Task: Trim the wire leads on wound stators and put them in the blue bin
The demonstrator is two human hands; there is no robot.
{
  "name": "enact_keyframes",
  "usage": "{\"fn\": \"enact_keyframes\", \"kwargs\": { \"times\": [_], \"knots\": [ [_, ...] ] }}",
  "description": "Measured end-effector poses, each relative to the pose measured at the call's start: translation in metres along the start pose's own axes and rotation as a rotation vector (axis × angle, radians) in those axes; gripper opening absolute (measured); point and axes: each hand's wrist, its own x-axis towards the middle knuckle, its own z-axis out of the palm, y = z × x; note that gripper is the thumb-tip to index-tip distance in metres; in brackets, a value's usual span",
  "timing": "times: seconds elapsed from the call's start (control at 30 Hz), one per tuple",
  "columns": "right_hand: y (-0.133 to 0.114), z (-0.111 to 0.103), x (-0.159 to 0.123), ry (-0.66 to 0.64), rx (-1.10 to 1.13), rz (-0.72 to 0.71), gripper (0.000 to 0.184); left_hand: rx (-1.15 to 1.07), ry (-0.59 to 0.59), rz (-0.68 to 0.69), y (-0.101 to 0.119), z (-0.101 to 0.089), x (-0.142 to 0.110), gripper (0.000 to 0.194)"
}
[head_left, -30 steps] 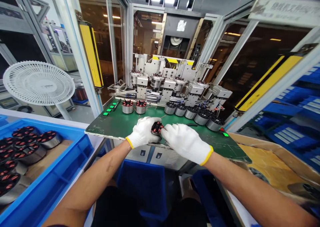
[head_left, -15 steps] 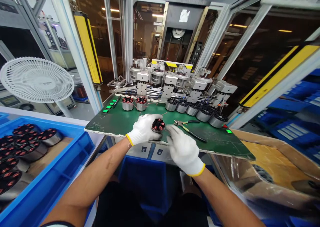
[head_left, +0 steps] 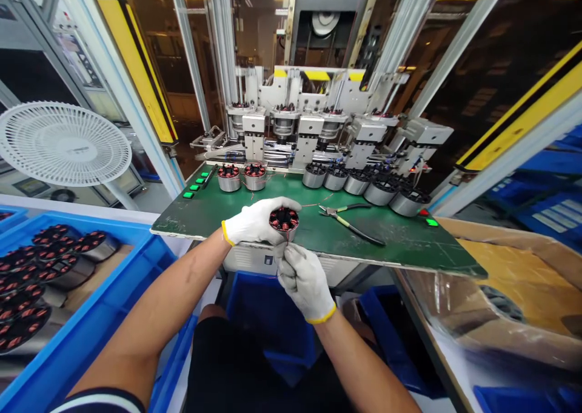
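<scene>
From afar, my left hand [head_left: 260, 220] grips the coil ring [head_left: 284, 225] in the middle and my right hand [head_left: 304, 279] pinches its wire [head_left: 287, 238] at six o'clock, so winding looks done and wire work left, with two copper rings [head_left: 254, 180] at ten and five plainer rings [head_left: 357, 184] at two.

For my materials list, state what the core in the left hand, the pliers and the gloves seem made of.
Core: silvery metal wall, likely steel from its dull sheen; reddish, coppery windings; black upper frame, perhaps plastic.
Pliers: grey metal head with a slight shine; black and yellow-green handles, probably plastic- or rubber-covered.
Gloves: matte white knit, soft folds; fibre, perhaps cotton, can't be told.
</scene>
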Motion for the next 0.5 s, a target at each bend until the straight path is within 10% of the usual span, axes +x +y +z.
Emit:
{"fn": "enact_keyframes", "kwargs": {
  "times": [0.33, 0.5],
  "knots": [
    [0.062, -0.04, -0.019, 0.159, -0.283, 0.141, 0.042, -0.008, -0.072, -0.063, 0.001, -0.001, 0.002, 0.072],
    [0.108, -0.082, -0.052, 0.314, -0.483, 0.331, 0.038, 0.45, -0.155, -0.092, 0.047, -0.032, 0.005, 0.08]
  ]
}}
